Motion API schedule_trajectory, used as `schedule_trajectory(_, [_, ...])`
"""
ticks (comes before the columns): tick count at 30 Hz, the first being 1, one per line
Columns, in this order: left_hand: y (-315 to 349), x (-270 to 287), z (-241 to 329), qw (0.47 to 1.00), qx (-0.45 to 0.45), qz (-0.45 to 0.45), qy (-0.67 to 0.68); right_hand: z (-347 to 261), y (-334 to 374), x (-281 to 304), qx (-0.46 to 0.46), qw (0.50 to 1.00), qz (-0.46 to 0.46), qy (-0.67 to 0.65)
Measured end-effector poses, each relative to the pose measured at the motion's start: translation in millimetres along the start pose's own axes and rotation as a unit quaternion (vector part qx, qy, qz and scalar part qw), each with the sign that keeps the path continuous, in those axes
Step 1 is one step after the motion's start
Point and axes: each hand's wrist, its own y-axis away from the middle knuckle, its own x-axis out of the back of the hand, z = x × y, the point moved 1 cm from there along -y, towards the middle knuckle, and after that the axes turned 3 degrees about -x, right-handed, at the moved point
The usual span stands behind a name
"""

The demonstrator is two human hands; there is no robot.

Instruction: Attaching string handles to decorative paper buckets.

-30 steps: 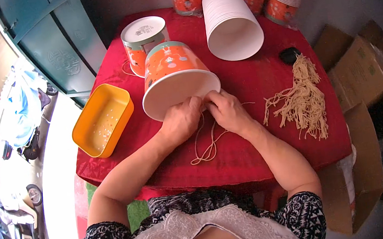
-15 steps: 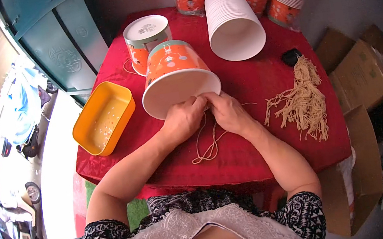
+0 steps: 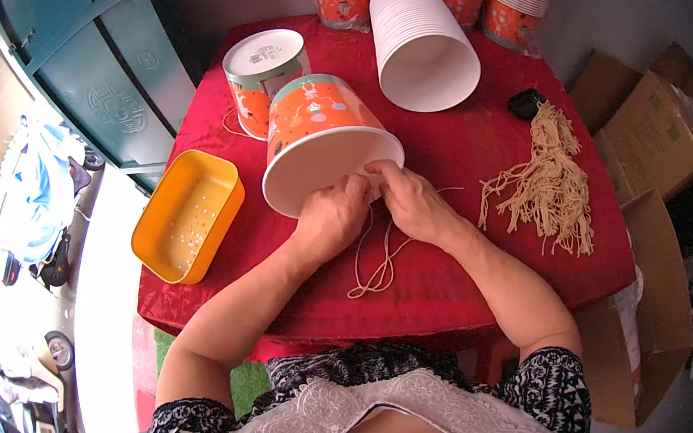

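Working right at the near edge of the orange bucket (image 3: 320, 121), and here both hands meet! The bucket is tipped over on the red-covered bench (image 3: 467, 292), centre stage, its white mouth turned toward the person and its green-banded base pointing away. Left hand (image 3: 331, 219) in at the lower rim, fingers curled tight; right hand (image 3: 415, 203) just beside it, index finger and thumb bent in at that same rim. Fingertips are bunched close together, but exactly what each one pinches, rim or cord, I cannot tell: they cover it themselves. Down below, a thin beige cord (image 3: 359, 292) trails from beneath the hands and loops onto the cloth.

Over to the left, a yellow tray (image 3: 220, 227) with small pale bits (image 3: 185, 239) scattered across its floor. Just behind the tilted bucket, a second bucket (image 3: 253, 95) stands upside down, white base up. Far side now: a nested white stack (image 3: 416, 28) lies with its open mouth facing the person, and wrapped stacks (image 3: 347, 1) line up along the wall. And out on the right, a bundle of beige cords (image 3: 556, 174) spreads beside a small black object (image 3: 525, 104)
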Motion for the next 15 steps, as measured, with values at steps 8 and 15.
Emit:
schedule_trajectory(8, [-1.7,2.0,1.5,1.000,-0.018,0.000,0.015,-3.1,-1.0,2.4,-0.045,0.998,-0.030,0.023])
schedule_trajectory(15, [0.5,3.4,-5.6,0.986,0.073,-0.001,0.149,-4.7,0.2,1.5,-0.044,0.998,-0.007,0.033])
